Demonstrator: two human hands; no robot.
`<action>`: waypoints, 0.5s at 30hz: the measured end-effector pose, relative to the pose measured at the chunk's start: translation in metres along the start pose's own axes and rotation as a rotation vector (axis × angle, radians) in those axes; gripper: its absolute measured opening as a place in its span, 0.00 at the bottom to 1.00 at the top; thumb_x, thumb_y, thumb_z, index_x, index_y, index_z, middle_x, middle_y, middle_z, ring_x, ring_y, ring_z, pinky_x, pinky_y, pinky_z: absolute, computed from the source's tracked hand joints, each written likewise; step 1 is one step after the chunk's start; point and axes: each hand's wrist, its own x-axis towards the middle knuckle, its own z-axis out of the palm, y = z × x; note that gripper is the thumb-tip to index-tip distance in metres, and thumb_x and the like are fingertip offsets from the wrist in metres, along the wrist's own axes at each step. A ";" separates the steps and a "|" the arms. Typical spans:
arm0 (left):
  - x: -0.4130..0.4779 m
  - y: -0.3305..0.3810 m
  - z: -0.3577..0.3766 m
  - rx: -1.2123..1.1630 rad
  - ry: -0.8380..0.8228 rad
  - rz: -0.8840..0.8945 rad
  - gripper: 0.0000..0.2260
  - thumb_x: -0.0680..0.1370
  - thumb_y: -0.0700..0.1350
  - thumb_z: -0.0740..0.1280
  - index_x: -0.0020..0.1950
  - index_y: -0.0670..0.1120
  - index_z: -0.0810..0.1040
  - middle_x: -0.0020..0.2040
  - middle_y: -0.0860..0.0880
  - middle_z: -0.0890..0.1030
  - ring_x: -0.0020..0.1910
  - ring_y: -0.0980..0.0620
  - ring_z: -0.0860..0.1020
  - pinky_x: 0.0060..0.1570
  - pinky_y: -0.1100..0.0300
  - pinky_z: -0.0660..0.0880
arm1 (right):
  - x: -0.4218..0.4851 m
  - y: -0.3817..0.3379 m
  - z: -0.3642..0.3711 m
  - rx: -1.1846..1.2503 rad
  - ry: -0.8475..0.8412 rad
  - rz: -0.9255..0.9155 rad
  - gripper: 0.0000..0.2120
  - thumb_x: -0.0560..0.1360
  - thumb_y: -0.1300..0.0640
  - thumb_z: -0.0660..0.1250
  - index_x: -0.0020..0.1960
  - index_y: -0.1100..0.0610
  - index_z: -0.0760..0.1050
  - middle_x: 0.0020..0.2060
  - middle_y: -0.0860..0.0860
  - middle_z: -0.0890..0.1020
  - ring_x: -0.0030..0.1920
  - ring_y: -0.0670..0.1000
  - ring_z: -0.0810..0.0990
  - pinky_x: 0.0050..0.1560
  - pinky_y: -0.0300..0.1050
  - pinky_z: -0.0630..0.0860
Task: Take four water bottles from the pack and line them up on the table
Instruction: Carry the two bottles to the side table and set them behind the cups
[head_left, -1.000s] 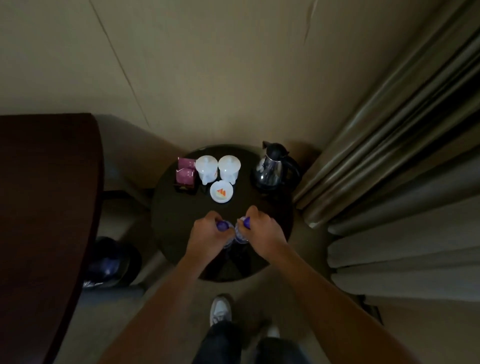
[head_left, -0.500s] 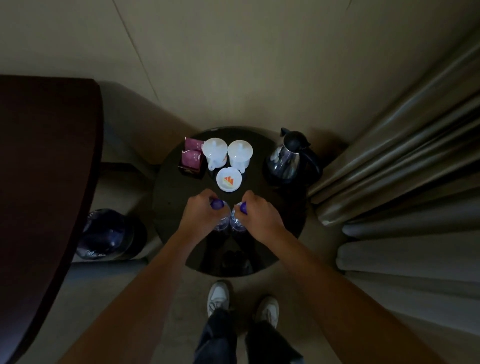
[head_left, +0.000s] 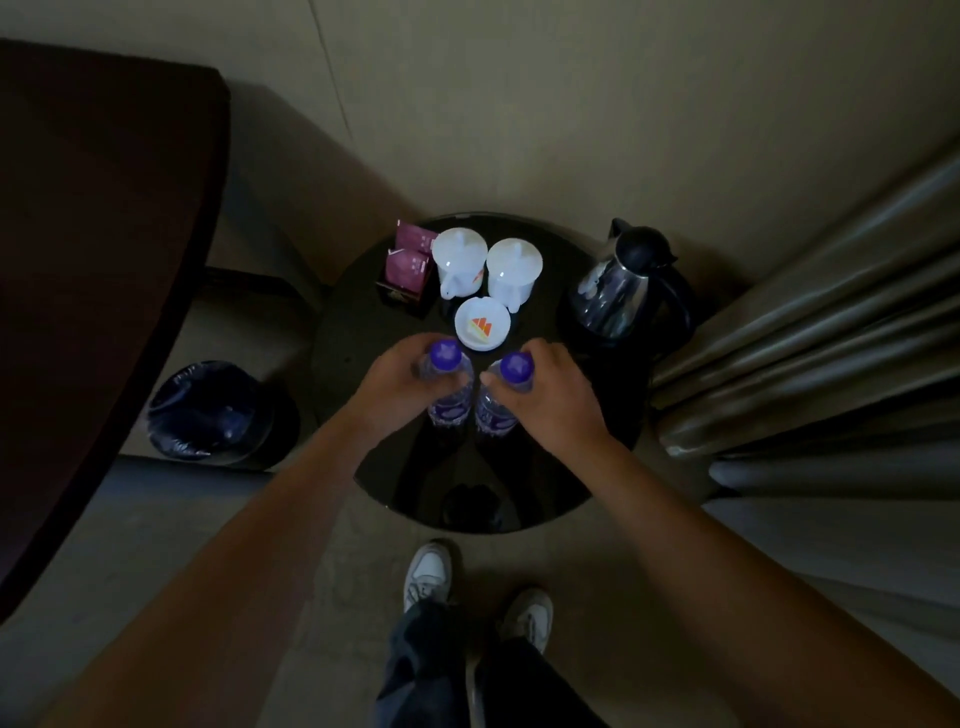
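Head view, looking down on a small round dark bench (head_left: 363, 332) set against a beige wall. Both bare hands meet near the middle of the bench, each wrapped around its own water bottle. The left hand (head_left: 395, 379) has its grip closed on the left bottle (head_left: 448, 387), whose purple cap shows above the fingers. The right hand (head_left: 545, 395) has its grip closed on the right bottle (head_left: 498, 402), also purple-capped. The two bottles stand upright, just beside each other, their clear bodies nearly touching; whether their bases rest on the glossy top cannot be told.

Toward the far edge of the bench stand two white lidded cups (head_left: 460, 262), with a small white dish (head_left: 482, 325) bearing an orange mark just in front of them. A holder of purple sachets (head_left: 410, 267) sits at the far left edge, and a steel kettle (head_left: 621, 291) with a black lid at the far right edge. On the floor left of the bench is a lined bin (head_left: 208, 410). Grey curtains (head_left: 831, 312) hang to the right. White shoes (head_left: 427, 574) show below.
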 end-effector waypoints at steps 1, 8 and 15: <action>-0.001 0.000 -0.002 -0.049 -0.043 0.000 0.16 0.71 0.47 0.74 0.47 0.69 0.77 0.50 0.62 0.81 0.52 0.62 0.79 0.51 0.58 0.77 | -0.001 0.002 0.001 0.062 0.011 0.011 0.19 0.67 0.38 0.70 0.48 0.49 0.70 0.44 0.47 0.75 0.42 0.46 0.76 0.38 0.42 0.72; -0.003 -0.013 -0.003 -0.170 -0.013 0.037 0.19 0.70 0.45 0.76 0.47 0.71 0.78 0.51 0.62 0.83 0.52 0.62 0.80 0.48 0.60 0.77 | 0.008 0.009 -0.005 0.250 -0.195 -0.013 0.19 0.62 0.34 0.69 0.49 0.41 0.76 0.58 0.48 0.79 0.64 0.52 0.74 0.64 0.53 0.70; -0.002 -0.015 -0.003 -0.262 0.006 -0.071 0.15 0.71 0.47 0.75 0.53 0.61 0.77 0.58 0.54 0.79 0.57 0.55 0.76 0.49 0.55 0.76 | 0.011 0.009 -0.008 0.386 -0.268 0.039 0.08 0.67 0.44 0.72 0.43 0.35 0.74 0.42 0.34 0.79 0.43 0.27 0.75 0.39 0.28 0.70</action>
